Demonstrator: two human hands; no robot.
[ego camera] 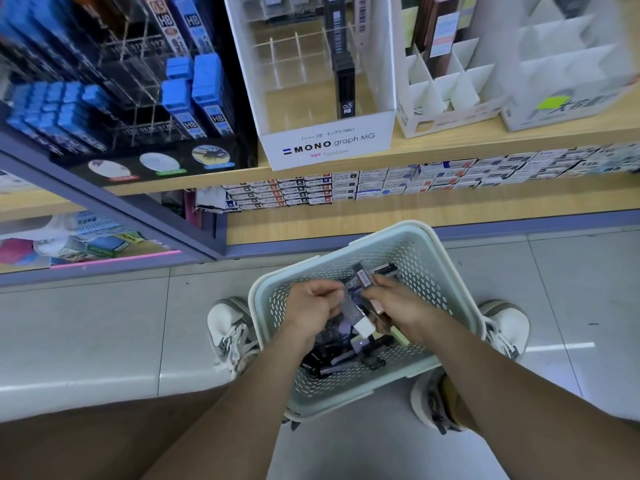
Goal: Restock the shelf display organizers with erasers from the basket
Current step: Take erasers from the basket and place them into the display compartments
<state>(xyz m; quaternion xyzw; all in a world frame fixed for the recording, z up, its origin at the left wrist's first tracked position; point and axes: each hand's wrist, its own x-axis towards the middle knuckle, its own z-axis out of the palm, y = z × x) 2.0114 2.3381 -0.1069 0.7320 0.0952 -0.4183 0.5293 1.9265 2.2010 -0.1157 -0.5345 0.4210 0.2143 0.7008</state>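
The basket (415,258) is open on top. The left grip (310,306) and right grip (398,303), both curled round erasers (362,318), fill its centre. Bare mesh remains at 12 o'clock. Shoes (227,327) flank it at 9 and 3 o'clock. At 12 o'clock, the organizer (329,143) has open clear cells. Black cases (344,88) occupy its right column.

A person seen from above, from their own head. The left hand (311,306) and right hand (398,303) are bare, as are both forearms up to the near edge of view. Plain brown legwear (86,445) fills the near left corner and shows again at the near right edge. The left shoe (228,327) and right shoe (505,323) are scuffed white sneakers with grey panels and dark-flecked laces. A mustard-yellow sock (450,393) shows at the right ankle.
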